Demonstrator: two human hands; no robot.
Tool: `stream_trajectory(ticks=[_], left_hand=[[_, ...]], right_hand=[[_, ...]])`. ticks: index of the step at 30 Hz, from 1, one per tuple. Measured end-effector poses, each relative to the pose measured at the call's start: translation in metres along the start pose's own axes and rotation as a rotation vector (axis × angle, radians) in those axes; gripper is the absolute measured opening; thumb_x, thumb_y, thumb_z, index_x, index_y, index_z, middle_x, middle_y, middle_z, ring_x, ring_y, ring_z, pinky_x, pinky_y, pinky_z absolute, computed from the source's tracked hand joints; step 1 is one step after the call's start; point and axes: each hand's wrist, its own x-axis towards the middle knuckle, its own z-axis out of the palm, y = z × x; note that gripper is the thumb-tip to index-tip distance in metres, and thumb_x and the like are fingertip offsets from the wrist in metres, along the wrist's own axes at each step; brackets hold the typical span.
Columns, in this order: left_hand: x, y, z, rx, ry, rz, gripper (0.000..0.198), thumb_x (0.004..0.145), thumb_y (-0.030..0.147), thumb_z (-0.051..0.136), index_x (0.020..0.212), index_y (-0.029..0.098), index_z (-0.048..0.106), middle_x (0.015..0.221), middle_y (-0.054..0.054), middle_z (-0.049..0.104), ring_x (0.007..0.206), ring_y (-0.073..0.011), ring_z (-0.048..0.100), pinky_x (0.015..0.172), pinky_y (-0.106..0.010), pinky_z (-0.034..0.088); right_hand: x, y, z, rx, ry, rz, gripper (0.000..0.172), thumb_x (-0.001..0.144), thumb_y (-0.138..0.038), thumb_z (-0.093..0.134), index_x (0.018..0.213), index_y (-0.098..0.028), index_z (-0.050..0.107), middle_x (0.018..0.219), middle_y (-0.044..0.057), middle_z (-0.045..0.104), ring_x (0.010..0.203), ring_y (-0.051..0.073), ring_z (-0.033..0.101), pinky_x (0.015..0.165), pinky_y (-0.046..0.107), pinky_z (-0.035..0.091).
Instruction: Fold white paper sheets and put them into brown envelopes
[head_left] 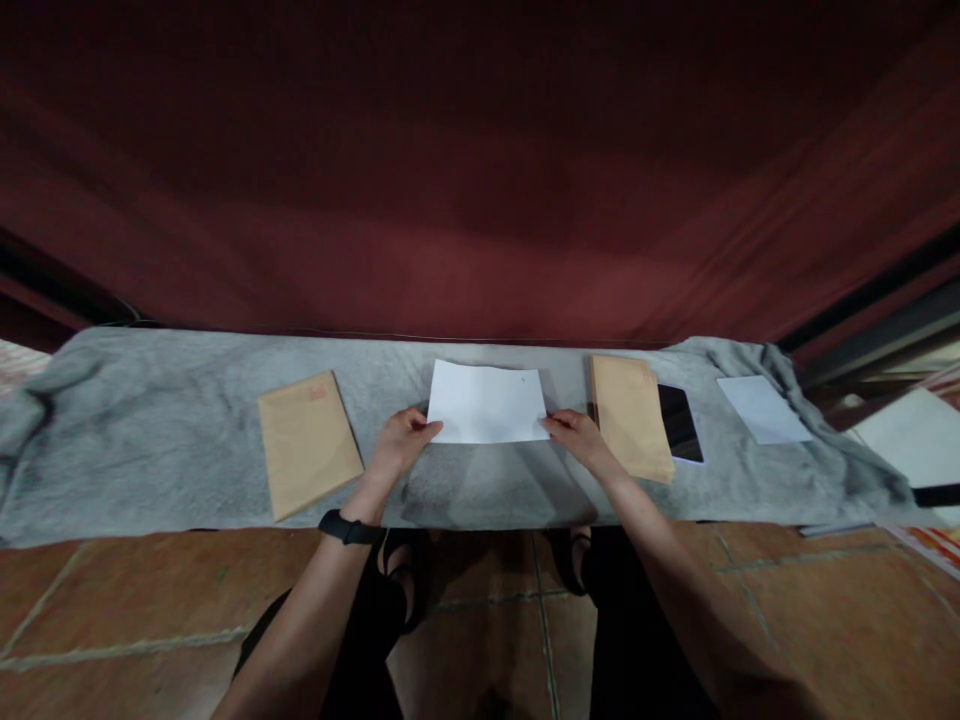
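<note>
A white sheet of paper (489, 403) is stretched between my two hands over the middle of the grey cloth. My left hand (403, 438) pinches its lower left corner, thumb on top. At the lower right corner, my right hand (576, 435) grips the sheet between thumb and fingers. Just right of that hand lies a stack of brown envelopes (631, 420), partly covering a dark-screened tablet or phone (681, 425). To the left of my left hand rests a brown envelope (309, 445) with a small red print near its top.
Grey cloth (180, 430) covers the long, narrow table. Another white sheet (763, 410) lies toward the right end. A dark red curtain-like backdrop (480, 200) rises behind the table. Below the front edge is a tiled floor (480, 650). White board-like objects (911, 445) stand at the far right.
</note>
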Motion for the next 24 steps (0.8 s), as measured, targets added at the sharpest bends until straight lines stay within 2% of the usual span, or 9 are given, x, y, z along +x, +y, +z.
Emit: stream_trajectory(ticks=[3, 6, 9, 12, 14, 16, 18, 20, 24], left_hand=[[0.0, 0.003, 0.004, 0.229, -0.046, -0.02, 0.017, 0.075, 0.031, 0.073, 0.072, 0.021, 0.06, 0.064, 0.003, 0.064, 0.065, -0.0173, 0.063, 0.062, -0.027, 0.043], [-0.004, 0.01, 0.008, 0.442, -0.023, -0.018, 0.014, 0.079, 0.024, 0.071, 0.089, 0.019, 0.063, 0.077, -0.001, 0.069, 0.075, -0.0198, 0.068, 0.069, -0.028, 0.048], [-0.015, 0.016, 0.018, 0.669, 0.113, 0.066, 0.027, 0.084, 0.021, 0.064, 0.11, 0.014, 0.063, 0.101, -0.011, 0.072, 0.094, -0.0264, 0.071, 0.082, -0.035, 0.053], [-0.028, 0.024, 0.041, 0.809, 0.261, 0.265, 0.036, 0.094, 0.021, 0.049, 0.125, 0.008, 0.06, 0.126, -0.022, 0.066, 0.122, -0.0343, 0.063, 0.102, -0.046, 0.049], [-0.033, 0.028, 0.064, 0.799, 0.193, 0.464, 0.047, 0.098, 0.021, 0.041, 0.141, 0.005, 0.053, 0.149, -0.024, 0.054, 0.143, -0.0333, 0.048, 0.116, -0.047, 0.04], [-0.033, 0.028, 0.087, 0.807, 0.082, 0.584, 0.056, 0.098, 0.017, 0.037, 0.153, 0.008, 0.043, 0.165, -0.019, 0.036, 0.156, -0.0312, 0.028, 0.126, -0.05, 0.026], [-0.029, 0.025, 0.105, 0.832, -0.001, 0.571, 0.062, 0.097, 0.017, 0.037, 0.158, 0.006, 0.037, 0.169, -0.019, 0.029, 0.159, -0.0308, 0.021, 0.129, -0.051, 0.019], [-0.024, 0.019, 0.114, 0.858, -0.03, 0.509, 0.064, 0.097, 0.018, 0.035, 0.16, 0.005, 0.034, 0.17, -0.019, 0.026, 0.159, -0.0308, 0.019, 0.129, -0.052, 0.018], [-0.011, 0.01, 0.112, 0.885, -0.005, 0.447, 0.062, 0.1, 0.02, 0.031, 0.161, 0.008, 0.032, 0.171, -0.018, 0.022, 0.16, -0.0297, 0.017, 0.129, -0.052, 0.017]], right_hand=[[-0.002, 0.003, 0.002, -0.226, 0.017, 0.021, 0.019, 0.084, -0.032, 0.063, 0.07, -0.021, 0.068, 0.067, -0.001, 0.068, 0.069, 0.017, 0.064, 0.067, 0.027, 0.046], [-0.003, 0.001, 0.004, -0.397, 0.148, -0.055, 0.008, 0.085, -0.023, 0.063, 0.083, -0.021, 0.07, 0.088, 0.005, 0.074, 0.082, 0.02, 0.068, 0.078, 0.03, 0.051], [-0.002, -0.006, 0.015, -0.394, 0.233, -0.188, 0.018, 0.091, -0.025, 0.057, 0.101, -0.019, 0.071, 0.104, 0.01, 0.073, 0.094, 0.023, 0.07, 0.088, 0.035, 0.054], [0.001, -0.016, 0.041, -0.263, 0.18, -0.331, 0.032, 0.099, -0.029, 0.047, 0.121, -0.02, 0.069, 0.126, 0.012, 0.071, 0.117, 0.023, 0.067, 0.103, 0.038, 0.052], [0.005, -0.022, 0.064, -0.201, 0.13, -0.39, 0.042, 0.104, -0.033, 0.038, 0.133, -0.022, 0.066, 0.142, 0.011, 0.064, 0.134, 0.022, 0.058, 0.115, 0.04, 0.045], [0.008, -0.026, 0.085, -0.187, 0.065, -0.397, 0.051, 0.107, -0.038, 0.03, 0.144, -0.019, 0.059, 0.15, 0.011, 0.059, 0.142, 0.02, 0.052, 0.121, 0.041, 0.039], [0.01, -0.027, 0.1, -0.246, 0.022, -0.386, 0.056, 0.109, -0.039, 0.023, 0.151, -0.017, 0.052, 0.155, 0.011, 0.055, 0.146, 0.019, 0.047, 0.124, 0.041, 0.035], [0.01, -0.026, 0.107, -0.371, -0.007, -0.393, 0.058, 0.109, -0.038, 0.019, 0.155, -0.015, 0.047, 0.159, 0.011, 0.05, 0.151, 0.018, 0.041, 0.127, 0.042, 0.03], [0.009, -0.021, 0.103, -0.653, -0.031, -0.407, 0.058, 0.11, -0.038, 0.021, 0.159, -0.014, 0.04, 0.166, 0.011, 0.039, 0.155, 0.022, 0.032, 0.13, 0.046, 0.019]])
